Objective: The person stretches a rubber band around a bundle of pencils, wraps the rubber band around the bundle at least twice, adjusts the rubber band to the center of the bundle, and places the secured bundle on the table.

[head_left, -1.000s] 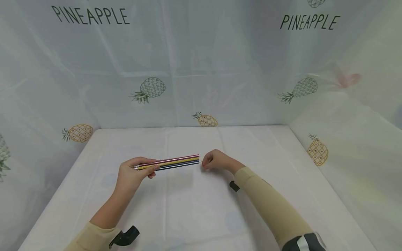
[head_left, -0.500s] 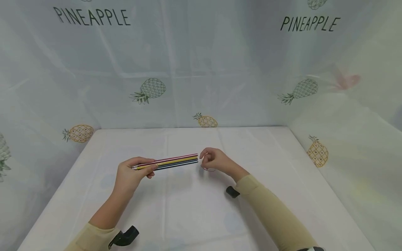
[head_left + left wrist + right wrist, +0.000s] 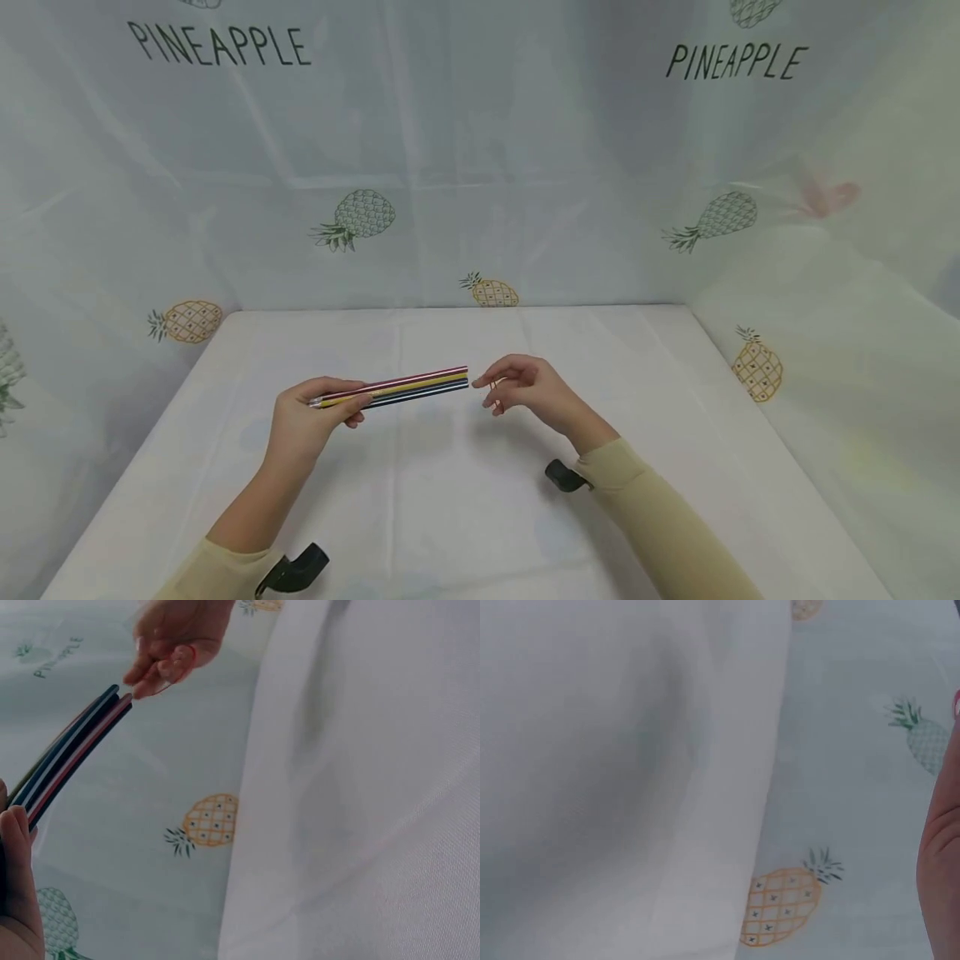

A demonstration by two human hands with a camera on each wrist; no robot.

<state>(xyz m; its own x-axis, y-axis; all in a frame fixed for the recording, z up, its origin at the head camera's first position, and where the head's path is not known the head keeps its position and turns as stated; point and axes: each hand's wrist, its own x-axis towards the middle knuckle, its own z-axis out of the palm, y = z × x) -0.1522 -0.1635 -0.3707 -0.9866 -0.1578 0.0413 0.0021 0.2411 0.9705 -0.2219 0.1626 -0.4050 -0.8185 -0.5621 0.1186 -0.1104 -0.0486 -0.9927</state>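
My left hand [image 3: 298, 421] grips a bundle of several striped pencils [image 3: 420, 386] near one end, thumb on the near side. Red, yellow and dark stripes run along them, and their far ends point right, above the white table. Just past those ends is my right hand [image 3: 546, 396], its fingers bent and spread from the thumb. A thin red rubber band [image 3: 195, 654] is looped round its fingers, as the left wrist view shows. That view also has the pencils [image 3: 71, 754] reaching toward the right fingertips. Only an edge of the right hand [image 3: 941, 847] appears in the right wrist view.
A white cloth covers the table [image 3: 450, 517]. Behind and beside it hangs a pale curtain [image 3: 525, 167] printed with pineapples. Dark camera mounts [image 3: 296, 571] stick out from both sleeves.
The right hand's fingers have opened from a closed pinch and spread, drawing the rubber band out between them. The left hand and pencils have shifted slightly left.
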